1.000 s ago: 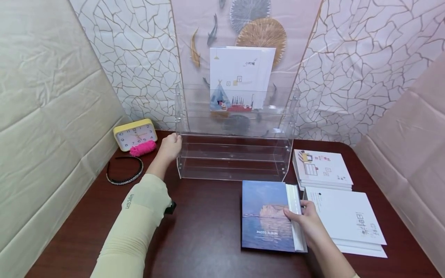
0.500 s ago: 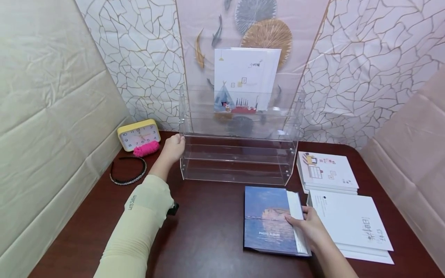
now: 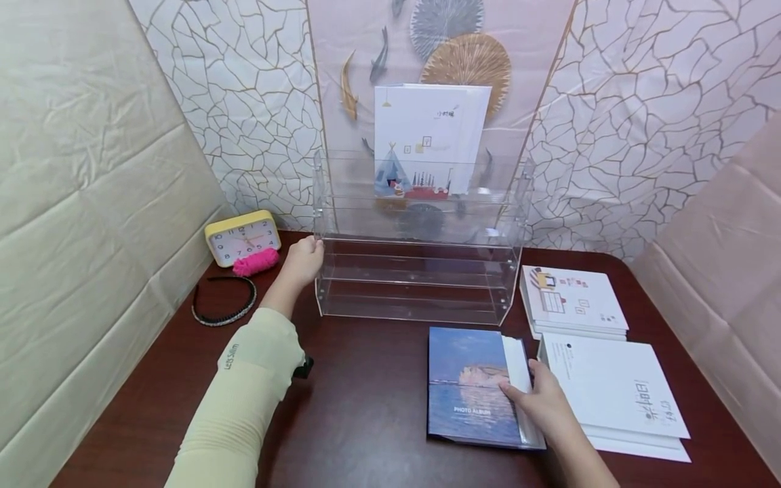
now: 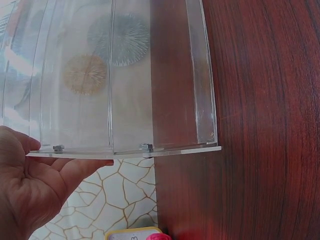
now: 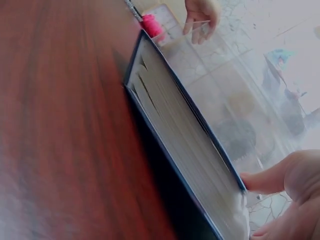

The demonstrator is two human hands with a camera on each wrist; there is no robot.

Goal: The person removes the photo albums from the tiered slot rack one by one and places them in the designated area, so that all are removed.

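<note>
My left hand [image 3: 306, 260] grips the left side panel of a clear acrylic rack [image 3: 415, 310] with several tiers. In the left wrist view the thumb lies inside the panel [image 4: 175, 150] and the fingers outside. A blue photo album [image 3: 466, 386] with a sea-and-cliff cover is close over the table in front of the rack's right half. My right hand [image 3: 543, 403] holds its right edge, thumb on the cover. The right wrist view shows its page edges [image 5: 180, 135] between dark covers. A white book [image 3: 430, 139] with a tent drawing stands upright in the rack's top tier.
At right lie two stacks of white books, one with a truck cover [image 3: 573, 298] and a nearer one [image 3: 616, 386]. Far left are a yellow clock [image 3: 244, 237], a pink fuzzy roll [image 3: 256, 261] and a black headband [image 3: 226, 318]. Fabric walls surround the dark-red table [image 3: 354, 407].
The photo album has come slightly nearer to me, away from the rack, with my right hand on it. The left hand keeps its grip on the rack. The head view has shifted a little.
</note>
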